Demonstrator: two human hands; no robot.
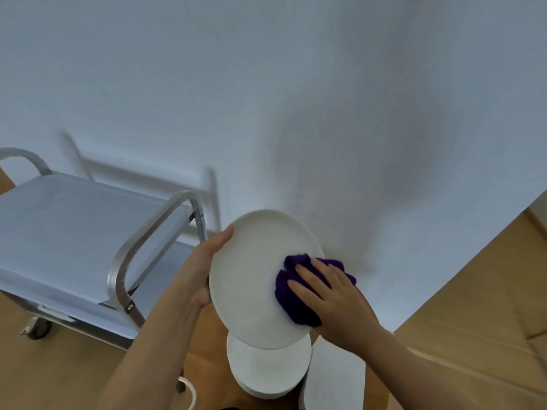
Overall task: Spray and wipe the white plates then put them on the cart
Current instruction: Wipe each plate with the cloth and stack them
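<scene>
My left hand (201,267) grips the left rim of a round white plate (248,279) and holds it tilted up in front of me. A bunched purple cloth (291,303) lies against the plate's right side, and my right hand (331,294) presses it there with spread fingers. Below the held plate a stack of white plates (266,371) rests on a wooden surface. The steel cart (77,232) stands to the left, and its top shelf holds nothing.
A white rounded container (334,377) sits to the right of the plate stack. The cart's curved handle (142,247) rises close to my left forearm, with a caster wheel (38,329) on the wooden floor. A white wall fills the background.
</scene>
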